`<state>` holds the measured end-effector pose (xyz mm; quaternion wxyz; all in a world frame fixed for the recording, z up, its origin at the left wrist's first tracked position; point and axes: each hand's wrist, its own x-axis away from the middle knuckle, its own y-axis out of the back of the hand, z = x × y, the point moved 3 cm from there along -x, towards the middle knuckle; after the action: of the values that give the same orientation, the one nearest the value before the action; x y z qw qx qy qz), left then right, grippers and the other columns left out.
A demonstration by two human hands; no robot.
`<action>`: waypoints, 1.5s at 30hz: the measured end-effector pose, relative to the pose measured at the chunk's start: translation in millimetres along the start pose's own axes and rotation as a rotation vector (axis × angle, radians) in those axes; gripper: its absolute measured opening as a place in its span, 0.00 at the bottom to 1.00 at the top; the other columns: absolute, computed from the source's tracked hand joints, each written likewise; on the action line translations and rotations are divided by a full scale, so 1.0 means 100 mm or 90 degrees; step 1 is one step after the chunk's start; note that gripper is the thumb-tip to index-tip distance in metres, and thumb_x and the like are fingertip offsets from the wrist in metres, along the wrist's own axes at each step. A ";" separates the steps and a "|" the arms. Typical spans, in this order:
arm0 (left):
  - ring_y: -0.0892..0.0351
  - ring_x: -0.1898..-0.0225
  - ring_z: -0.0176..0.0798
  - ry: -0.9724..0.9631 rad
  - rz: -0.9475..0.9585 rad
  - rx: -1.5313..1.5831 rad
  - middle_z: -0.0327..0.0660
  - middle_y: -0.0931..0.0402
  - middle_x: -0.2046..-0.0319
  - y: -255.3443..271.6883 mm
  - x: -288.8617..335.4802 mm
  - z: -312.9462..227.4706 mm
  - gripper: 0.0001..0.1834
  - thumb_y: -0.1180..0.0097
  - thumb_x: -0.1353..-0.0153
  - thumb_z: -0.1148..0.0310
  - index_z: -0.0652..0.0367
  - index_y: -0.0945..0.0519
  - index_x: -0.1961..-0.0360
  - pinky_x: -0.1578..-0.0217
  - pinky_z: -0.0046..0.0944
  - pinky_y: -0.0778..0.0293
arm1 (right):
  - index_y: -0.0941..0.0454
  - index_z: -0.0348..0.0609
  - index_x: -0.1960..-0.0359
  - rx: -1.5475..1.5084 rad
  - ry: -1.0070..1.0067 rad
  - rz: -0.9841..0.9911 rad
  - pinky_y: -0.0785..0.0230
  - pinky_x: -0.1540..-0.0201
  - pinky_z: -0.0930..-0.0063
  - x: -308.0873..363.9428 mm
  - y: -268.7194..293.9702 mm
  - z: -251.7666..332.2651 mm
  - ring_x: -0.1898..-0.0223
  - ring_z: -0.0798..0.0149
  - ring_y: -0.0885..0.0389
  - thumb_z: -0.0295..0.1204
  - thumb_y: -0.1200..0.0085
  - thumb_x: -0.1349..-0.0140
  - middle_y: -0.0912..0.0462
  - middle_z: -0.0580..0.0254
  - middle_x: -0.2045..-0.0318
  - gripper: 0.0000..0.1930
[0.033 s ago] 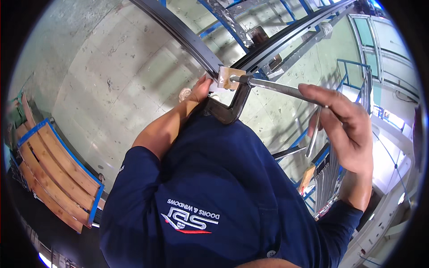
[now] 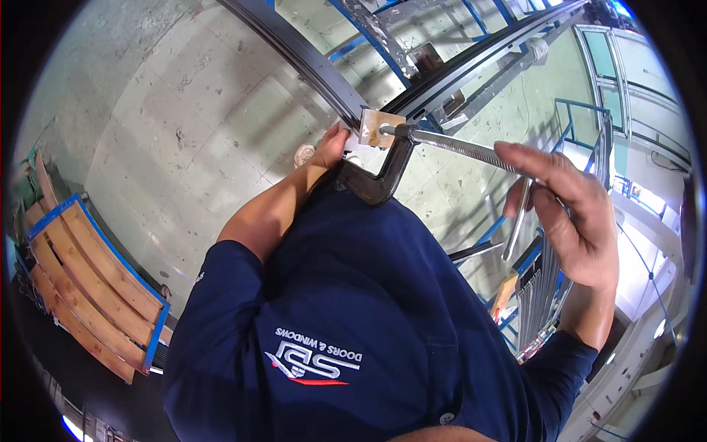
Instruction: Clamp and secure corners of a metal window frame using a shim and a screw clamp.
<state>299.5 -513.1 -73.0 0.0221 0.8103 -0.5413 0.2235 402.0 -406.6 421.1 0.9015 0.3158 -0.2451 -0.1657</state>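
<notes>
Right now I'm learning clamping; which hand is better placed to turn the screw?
Probably the right hand: its fingers are at the outer end of the screw, by the crossbar. The left hand, beside the block, is farther.

- The right hand has its fingers at the screw end and sliding handle of a dark C-clamp.
- The clamp's screw tip meets a wooden block where two dark metal profiles converge.
- The left hand is beside the block.
- Blue-edged wooden slats stand at left.
</notes>
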 end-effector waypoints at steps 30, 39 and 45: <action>0.21 0.55 0.33 0.053 0.046 0.242 0.38 0.22 0.51 -0.14 -0.20 0.56 0.24 0.63 0.26 0.55 0.52 0.29 0.36 0.67 0.35 0.22 | 0.14 0.46 0.51 0.765 0.431 -0.022 0.29 0.43 0.54 -0.23 0.12 0.25 0.55 0.57 0.22 0.30 0.31 0.56 0.20 0.56 0.57 0.25; 0.22 0.62 0.30 0.067 0.056 0.258 0.35 0.21 0.55 -0.11 -0.20 0.59 0.24 0.63 0.27 0.55 0.52 0.28 0.37 0.70 0.32 0.25 | 0.22 0.45 0.39 0.342 0.168 -0.055 0.30 0.69 0.72 -0.17 0.18 0.05 0.70 0.73 0.23 0.25 0.40 0.37 0.19 0.59 0.66 0.23; 0.26 0.71 0.32 0.108 -0.004 0.272 0.36 0.21 0.67 -0.19 -0.08 0.19 0.18 0.66 0.26 0.62 0.54 0.24 0.48 0.69 0.34 0.29 | 0.15 0.51 0.53 0.765 0.417 -0.027 0.34 0.33 0.51 -0.14 0.03 0.29 0.38 0.54 0.23 0.31 0.34 0.49 0.16 0.62 0.53 0.18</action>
<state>320.4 -504.0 -89.5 -0.1035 0.7767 -0.4752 0.4002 374.7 -411.9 438.0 0.5942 0.7998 -0.0032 0.0855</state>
